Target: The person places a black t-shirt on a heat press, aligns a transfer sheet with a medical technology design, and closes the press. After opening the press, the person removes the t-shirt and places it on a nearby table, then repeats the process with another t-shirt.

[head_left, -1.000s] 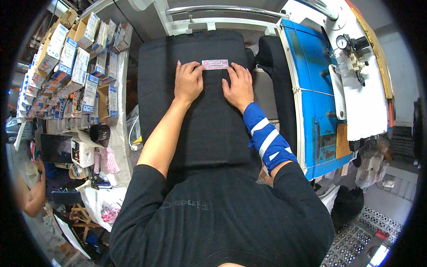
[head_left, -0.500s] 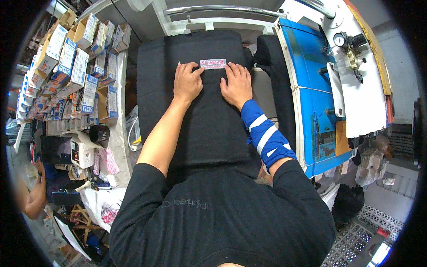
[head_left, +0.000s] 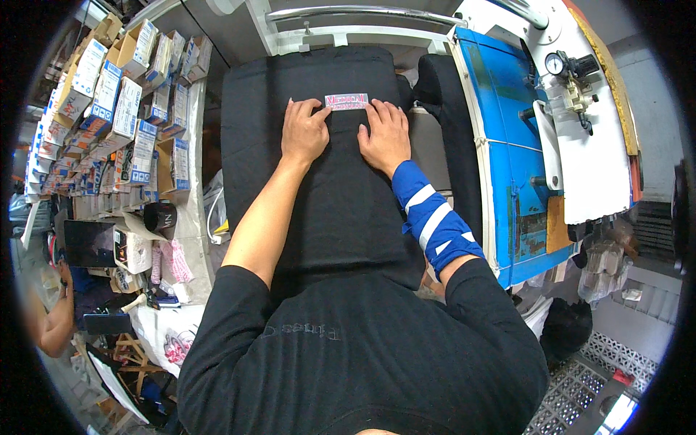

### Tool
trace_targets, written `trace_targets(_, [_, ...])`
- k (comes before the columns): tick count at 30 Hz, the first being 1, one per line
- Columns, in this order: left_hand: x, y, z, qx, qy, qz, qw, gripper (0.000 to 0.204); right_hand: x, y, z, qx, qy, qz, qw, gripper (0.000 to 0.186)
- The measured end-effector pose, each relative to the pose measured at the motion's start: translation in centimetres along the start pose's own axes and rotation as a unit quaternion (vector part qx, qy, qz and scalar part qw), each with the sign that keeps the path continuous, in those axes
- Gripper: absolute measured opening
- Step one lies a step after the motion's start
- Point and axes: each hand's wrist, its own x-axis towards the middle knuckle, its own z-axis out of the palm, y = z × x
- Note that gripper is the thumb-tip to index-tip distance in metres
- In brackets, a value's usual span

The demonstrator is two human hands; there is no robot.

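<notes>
A small pale rectangular label (head_left: pixel 346 101) with red and pink lettering lies near the far end of a black cloth (head_left: pixel 348 167). My left hand (head_left: pixel 304 134) rests on the cloth, palm down and open, its thumb and index fingertip at the label's left end. At the other end, my right hand (head_left: pixel 386 134) lies with fingers spread, the index fingertip at or near the label's right corner. A blue wrap with white stripes (head_left: pixel 431 210) covers my right forearm. Whether the fingertips press the label or only the cloth beside it, I cannot tell.
To the right stands a blue-topped machine part (head_left: pixel 515 152) with a pressure gauge (head_left: pixel 553 64). A metal bar (head_left: pixel 370 14) crosses behind the cloth. Many opened boxes (head_left: pixel 119 109) are stacked at the left. Another person's arm (head_left: pixel 59 319) shows at the left rim.
Both hands stay almost in place at the label's two ends. The label's lettering looks sharper now. Only a slight shift of the whole view shows otherwise.
</notes>
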Motion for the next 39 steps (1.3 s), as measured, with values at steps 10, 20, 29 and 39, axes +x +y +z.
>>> trace_targets(10, [0.0, 0.0, 0.0, -0.004, -0.002, -0.003, 1.000, 0.028, 0.0, -0.1, 0.0, -0.004, -0.007, 0.003, 1.000, 0.053])
trace_targets(20, [0.0, -0.3, 0.3, -0.001, 0.003, -0.002, 1.000, 0.027, 0.5, -0.4, -0.3, -0.008, 0.007, 0.011, 1.000, 0.051])
trace_targets(29, [4.1, 1.2, -1.6, -0.060, -0.049, -0.192, 0.978, 0.028, 6.3, -0.3, -4.2, 0.006, -0.126, 0.179, 0.976, 0.026])
trace_targets(39, [-14.2, -3.1, -15.3, -0.083, 0.042, -0.306, 0.947, 0.013, -14.2, 5.0, -25.8, 0.025, 0.371, 0.082, 0.925, 0.004])
